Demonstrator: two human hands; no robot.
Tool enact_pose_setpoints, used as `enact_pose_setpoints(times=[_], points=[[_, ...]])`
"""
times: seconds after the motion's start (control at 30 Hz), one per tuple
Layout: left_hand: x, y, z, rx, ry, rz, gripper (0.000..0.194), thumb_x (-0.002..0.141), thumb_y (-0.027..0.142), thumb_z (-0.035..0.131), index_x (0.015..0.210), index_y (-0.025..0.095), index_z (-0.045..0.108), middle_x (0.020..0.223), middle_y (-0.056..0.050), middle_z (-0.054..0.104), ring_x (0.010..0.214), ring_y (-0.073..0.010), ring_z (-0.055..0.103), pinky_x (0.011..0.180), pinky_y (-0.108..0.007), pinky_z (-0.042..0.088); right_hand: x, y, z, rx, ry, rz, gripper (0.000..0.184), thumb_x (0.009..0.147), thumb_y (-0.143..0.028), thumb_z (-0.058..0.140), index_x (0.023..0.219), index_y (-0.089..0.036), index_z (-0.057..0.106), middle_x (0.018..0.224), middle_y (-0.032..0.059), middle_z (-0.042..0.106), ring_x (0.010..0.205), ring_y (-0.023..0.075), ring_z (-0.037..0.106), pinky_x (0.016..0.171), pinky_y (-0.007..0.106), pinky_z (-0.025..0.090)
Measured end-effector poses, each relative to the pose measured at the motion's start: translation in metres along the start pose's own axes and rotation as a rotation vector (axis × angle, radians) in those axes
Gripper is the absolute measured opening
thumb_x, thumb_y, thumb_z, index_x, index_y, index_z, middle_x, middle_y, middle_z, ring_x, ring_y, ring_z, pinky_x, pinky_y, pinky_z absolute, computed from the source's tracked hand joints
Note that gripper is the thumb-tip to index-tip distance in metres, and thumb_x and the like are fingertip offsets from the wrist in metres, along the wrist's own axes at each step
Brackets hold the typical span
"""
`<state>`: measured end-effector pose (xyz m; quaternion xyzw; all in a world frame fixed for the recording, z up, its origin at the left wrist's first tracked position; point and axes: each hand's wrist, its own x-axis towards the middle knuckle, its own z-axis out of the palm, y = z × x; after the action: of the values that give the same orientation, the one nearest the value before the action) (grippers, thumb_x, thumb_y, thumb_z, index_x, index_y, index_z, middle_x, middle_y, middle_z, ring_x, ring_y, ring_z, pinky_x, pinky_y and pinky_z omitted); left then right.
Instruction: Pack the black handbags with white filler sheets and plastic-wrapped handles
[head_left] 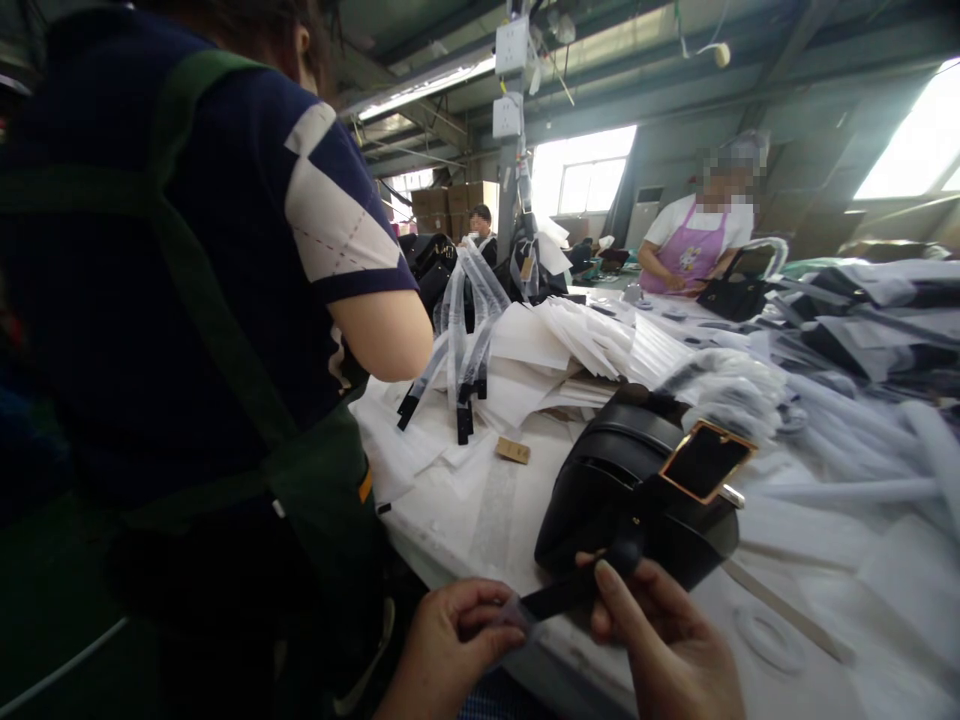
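Note:
A black handbag (pixel 637 490) with a gold-rimmed square buckle (pixel 709 461) rests on the white table in front of me. Its black strap (pixel 559 597) reaches toward me over the table's edge. My left hand (pixel 469 630) is closed, pinching the strap's end, where a bit of clear plastic film (pixel 517 618) shows around it. Closer to the bag, my right hand (pixel 652 620) grips the same strap between thumb and fingers. Clear wrapping (pixel 742 395) covers part of the bag's handle behind the buckle.
At my left, a person in a green apron (pixel 225 300) stands close. White paper sheets (pixel 555 345), plastic-wrapped straps (pixel 472 320) and a brown tag (pixel 513 450) lie beyond the bag. More wrapped material (pixel 847 420) is heaped right. A person in a purple apron (pixel 690 250) works across the table.

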<state>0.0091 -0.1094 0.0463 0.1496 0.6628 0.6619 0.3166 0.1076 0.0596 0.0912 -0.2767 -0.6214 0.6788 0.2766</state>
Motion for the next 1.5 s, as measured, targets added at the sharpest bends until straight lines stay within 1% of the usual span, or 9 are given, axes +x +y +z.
enact_pose_setpoints(times=[0.1, 0.2, 0.5, 0.73, 0.87, 1.0, 1.2, 1.37, 1.5], points=[[0.001, 0.000, 0.001, 0.050, 0.045, 0.018, 0.025, 0.066, 0.022, 0.082, 0.088, 0.013, 0.075, 0.081, -0.008, 0.079, 0.081, -0.0232, 0.074, 0.074, -0.026, 0.053, 0.000, -0.002, 0.000, -0.001, 0.047, -0.012, 0.044, 0.072, -0.057, 0.078, 0.090, -0.018, 0.078, 0.050, -0.0003, 0.061, 0.050, 0.0128, 0.056, 0.052, 0.019, 0.048], [0.002, -0.001, 0.000, 0.070, 0.056, 0.019, 0.025, 0.064, 0.021, 0.082, 0.086, 0.014, 0.074, 0.076, -0.006, 0.078, 0.074, -0.0215, 0.073, 0.070, -0.026, 0.052, 0.000, -0.002, -0.001, -0.003, 0.086, -0.011, 0.045, 0.072, -0.058, 0.078, 0.093, -0.018, 0.077, 0.051, -0.0010, 0.060, 0.052, 0.0128, 0.056, 0.053, 0.019, 0.048], [0.001, -0.003, -0.001, 0.052, 0.049, 0.003, 0.028, 0.062, 0.019, 0.083, 0.087, 0.014, 0.074, 0.078, -0.007, 0.079, 0.076, -0.0216, 0.073, 0.069, -0.025, 0.052, -0.003, 0.001, -0.001, 0.034, 0.067, -0.007, 0.043, 0.073, -0.057, 0.078, 0.091, -0.018, 0.077, 0.050, -0.0010, 0.060, 0.051, 0.0114, 0.054, 0.052, 0.018, 0.046], [-0.001, 0.000, -0.002, 0.007, 0.003, -0.003, 0.038, 0.064, 0.033, 0.087, 0.092, 0.012, 0.074, 0.083, -0.011, 0.079, 0.080, -0.0232, 0.073, 0.073, -0.027, 0.053, -0.004, -0.002, 0.002, 0.028, 0.030, 0.002, 0.044, 0.068, -0.057, 0.080, 0.086, -0.017, 0.078, 0.049, 0.0005, 0.061, 0.047, 0.0138, 0.057, 0.049, 0.020, 0.048], [-0.003, 0.003, 0.000, -0.019, -0.005, -0.028, 0.045, 0.061, 0.042, 0.089, 0.091, 0.012, 0.075, 0.081, -0.010, 0.078, 0.078, -0.0225, 0.072, 0.071, -0.027, 0.051, -0.006, -0.004, 0.004, 0.042, 0.002, 0.014, 0.044, 0.067, -0.057, 0.081, 0.086, -0.017, 0.078, 0.046, 0.0000, 0.059, 0.047, 0.0140, 0.057, 0.048, 0.020, 0.048], [-0.004, 0.003, 0.004, -0.086, 0.005, -0.046, 0.052, 0.058, 0.046, 0.090, 0.094, 0.012, 0.074, 0.078, -0.008, 0.077, 0.073, -0.0207, 0.071, 0.068, -0.026, 0.049, -0.007, -0.006, 0.006, 0.053, 0.038, 0.020, 0.043, 0.070, -0.056, 0.079, 0.087, -0.017, 0.078, 0.047, -0.0010, 0.058, 0.048, 0.0134, 0.055, 0.051, 0.021, 0.049], [-0.001, 0.002, 0.009, -0.121, -0.083, -0.080, 0.052, 0.058, 0.047, 0.090, 0.094, 0.013, 0.074, 0.080, -0.008, 0.077, 0.073, -0.0215, 0.070, 0.067, -0.027, 0.048, -0.002, 0.001, 0.001, 0.094, -0.025, 0.016, 0.044, 0.069, -0.055, 0.080, 0.088, -0.016, 0.077, 0.047, -0.0009, 0.058, 0.047, 0.0141, 0.056, 0.049, 0.021, 0.049], [-0.003, 0.004, 0.012, -0.172, -0.050, -0.030, 0.051, 0.057, 0.046, 0.091, 0.092, 0.013, 0.074, 0.076, -0.006, 0.076, 0.069, -0.0192, 0.069, 0.065, -0.025, 0.046, -0.008, -0.009, 0.007, 0.105, 0.055, 0.034, 0.042, 0.066, -0.055, 0.082, 0.083, -0.017, 0.077, 0.046, -0.0022, 0.055, 0.047, 0.0136, 0.054, 0.051, 0.022, 0.049], [-0.003, 0.009, 0.015, -0.188, -0.055, -0.015, 0.048, 0.062, 0.050, 0.088, 0.090, 0.013, 0.074, 0.072, -0.004, 0.075, 0.064, -0.0165, 0.066, 0.060, -0.023, 0.043, -0.012, -0.014, 0.013, 0.121, 0.065, 0.064, 0.041, 0.062, -0.054, 0.084, 0.080, -0.017, 0.077, 0.049, -0.0015, 0.059, 0.043, 0.0117, 0.051, 0.044, 0.021, 0.044]])
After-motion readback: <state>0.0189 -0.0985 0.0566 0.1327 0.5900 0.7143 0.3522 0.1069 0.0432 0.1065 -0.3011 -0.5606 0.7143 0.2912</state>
